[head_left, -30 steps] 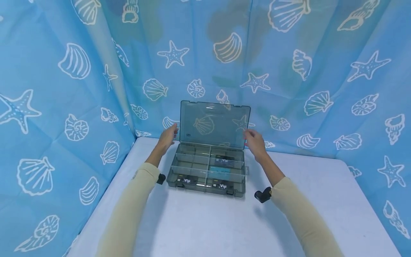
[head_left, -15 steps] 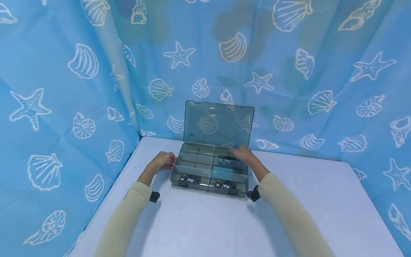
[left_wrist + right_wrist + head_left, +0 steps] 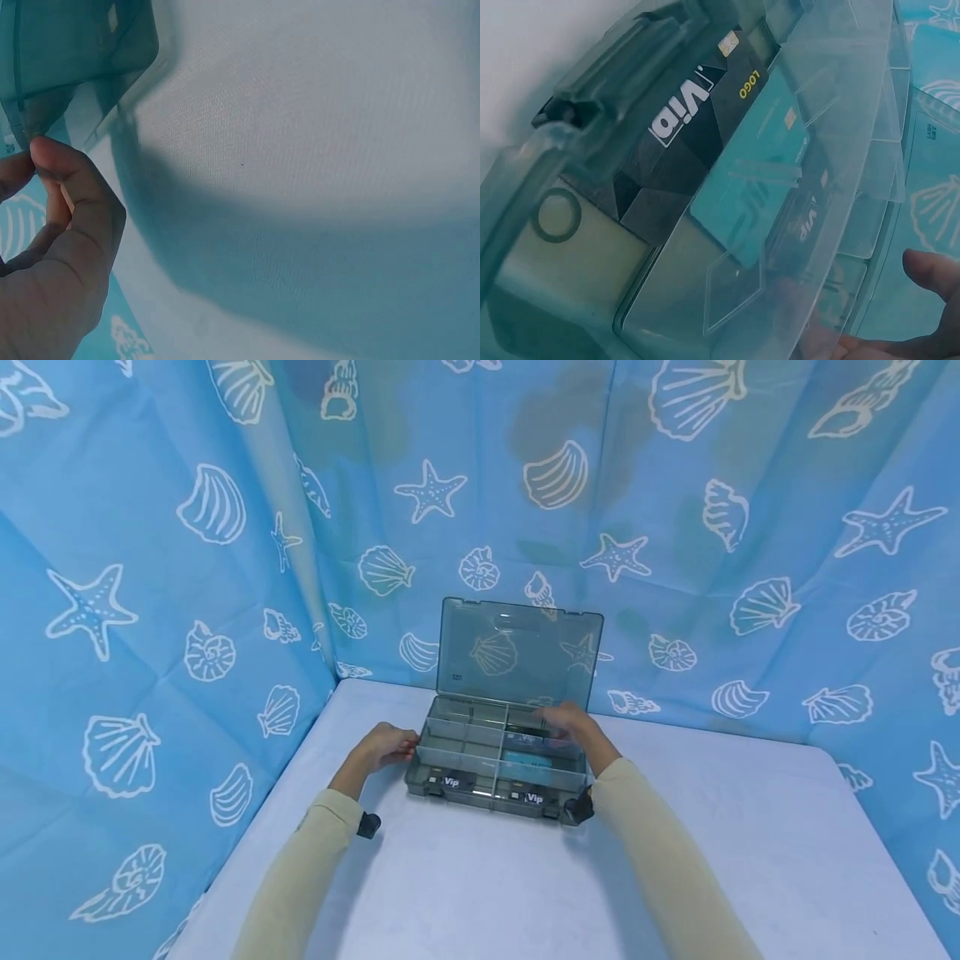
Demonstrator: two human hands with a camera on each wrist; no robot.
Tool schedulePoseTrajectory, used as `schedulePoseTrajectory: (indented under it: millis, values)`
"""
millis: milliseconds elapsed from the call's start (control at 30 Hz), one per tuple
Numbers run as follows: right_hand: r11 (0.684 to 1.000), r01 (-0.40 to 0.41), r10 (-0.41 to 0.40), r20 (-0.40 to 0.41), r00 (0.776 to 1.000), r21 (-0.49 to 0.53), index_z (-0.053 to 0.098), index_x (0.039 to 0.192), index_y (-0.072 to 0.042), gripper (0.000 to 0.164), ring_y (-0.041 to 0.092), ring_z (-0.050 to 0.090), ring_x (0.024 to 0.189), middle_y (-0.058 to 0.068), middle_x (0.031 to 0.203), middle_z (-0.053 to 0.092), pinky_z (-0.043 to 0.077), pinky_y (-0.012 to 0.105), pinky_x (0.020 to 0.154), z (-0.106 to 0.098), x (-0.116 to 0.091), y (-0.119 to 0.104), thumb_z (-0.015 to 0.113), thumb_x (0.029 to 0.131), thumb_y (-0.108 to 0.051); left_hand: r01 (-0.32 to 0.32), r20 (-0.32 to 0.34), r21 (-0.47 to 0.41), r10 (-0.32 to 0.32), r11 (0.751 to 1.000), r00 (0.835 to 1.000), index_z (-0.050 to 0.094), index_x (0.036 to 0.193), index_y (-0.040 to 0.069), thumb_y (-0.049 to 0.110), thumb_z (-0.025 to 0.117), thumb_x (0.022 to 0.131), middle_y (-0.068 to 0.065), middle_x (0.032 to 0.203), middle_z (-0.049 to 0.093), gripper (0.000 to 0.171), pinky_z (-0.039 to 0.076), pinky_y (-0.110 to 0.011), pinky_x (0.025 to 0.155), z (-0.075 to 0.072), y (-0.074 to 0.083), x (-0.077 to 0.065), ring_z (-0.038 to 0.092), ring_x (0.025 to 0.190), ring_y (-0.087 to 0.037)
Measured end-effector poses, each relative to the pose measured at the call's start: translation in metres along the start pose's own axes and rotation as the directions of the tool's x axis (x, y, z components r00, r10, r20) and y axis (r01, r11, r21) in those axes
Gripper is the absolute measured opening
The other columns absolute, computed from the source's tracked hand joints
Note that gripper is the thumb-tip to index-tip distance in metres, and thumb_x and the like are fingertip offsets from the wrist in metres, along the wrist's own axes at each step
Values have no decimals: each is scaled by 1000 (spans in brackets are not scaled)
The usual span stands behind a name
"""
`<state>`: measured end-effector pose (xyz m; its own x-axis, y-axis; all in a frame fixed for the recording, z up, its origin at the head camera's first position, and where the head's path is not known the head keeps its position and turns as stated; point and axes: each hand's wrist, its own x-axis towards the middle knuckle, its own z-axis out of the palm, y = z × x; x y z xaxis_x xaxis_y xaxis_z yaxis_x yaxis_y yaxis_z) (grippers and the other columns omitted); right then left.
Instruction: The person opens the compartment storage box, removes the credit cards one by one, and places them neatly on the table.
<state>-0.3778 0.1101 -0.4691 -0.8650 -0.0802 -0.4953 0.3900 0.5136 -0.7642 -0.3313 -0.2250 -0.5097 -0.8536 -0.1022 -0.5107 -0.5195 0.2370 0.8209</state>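
A grey see-through compartment box (image 3: 491, 802) sits on the white table, its lid (image 3: 517, 647) raised at the back. At the box's left side, my left hand (image 3: 386, 745) pinches its edge between thumb and fingertips (image 3: 52, 154). My right hand (image 3: 567, 720) reaches into the rear right compartment, fingers partly hidden behind a clear divider (image 3: 859, 217) and thumb held apart. Near those fingers lies a black card (image 3: 527, 737) marked Vip. A teal card (image 3: 746, 172) lies in the middle right compartment. Two more black Vip cards, a left one (image 3: 452, 782) and a right one (image 3: 532, 797), occupy the front row.
A blue curtain (image 3: 630, 460) with white shell and starfish prints hangs behind and to the left of the table (image 3: 480, 885). The raised lid stands close in front of it. Black wrist cameras, left (image 3: 368, 825) and right (image 3: 579, 807), are worn at the sleeve cuffs.
Both hands have come down from beside the raised lid. The left has moved to the box's left edge, the right into the rear right compartment. The head view has shifted slightly.
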Motion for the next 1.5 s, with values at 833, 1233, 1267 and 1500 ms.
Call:
schedulePoseTrajectory:
  millis: [833, 1233, 1267, 1500]
  values:
    - [976, 170, -138, -221, 965, 135, 69, 107, 8, 22, 17, 69, 72, 16, 96, 69, 59, 32, 71, -6, -2, 22, 68, 90, -7, -71, 23, -5, 71, 997, 997, 59, 110, -6, 11, 55, 94, -9, 87, 61, 24, 56, -30, 76, 6, 1, 2, 62, 73, -16]
    - [924, 231, -174, -204, 963, 304, 59, 126, 8, 36, 14, 69, 80, 23, 122, 60, 54, 36, 88, -63, -11, 50, 64, 94, -9, -79, -5, 11, 79, 997, 997, 57, 119, -8, 13, 56, 97, -10, 93, 61, 30, 56, -27, 73, 7, -7, 3, 62, 78, -17]
    - [923, 228, -169, -206, 964, 309, 57, 127, 8, 38, 14, 69, 80, 22, 122, 59, 53, 37, 90, -68, -11, 54, 64, 94, -9, -76, -9, 14, 76, 997, 997, 57, 119, -8, 14, 56, 97, -10, 93, 61, 31, 56, -27, 73, 6, -7, 4, 62, 79, -17]
    - [932, 190, -103, -275, 956, 309, 53, 131, 9, 42, 11, 67, 79, 18, 116, 58, 52, 37, 92, -101, -15, 86, 64, 94, -9, -75, -5, 25, 75, 997, 997, 58, 118, -8, 14, 55, 97, -11, 94, 61, 30, 55, -30, 77, 3, -6, -2, 62, 79, -17]
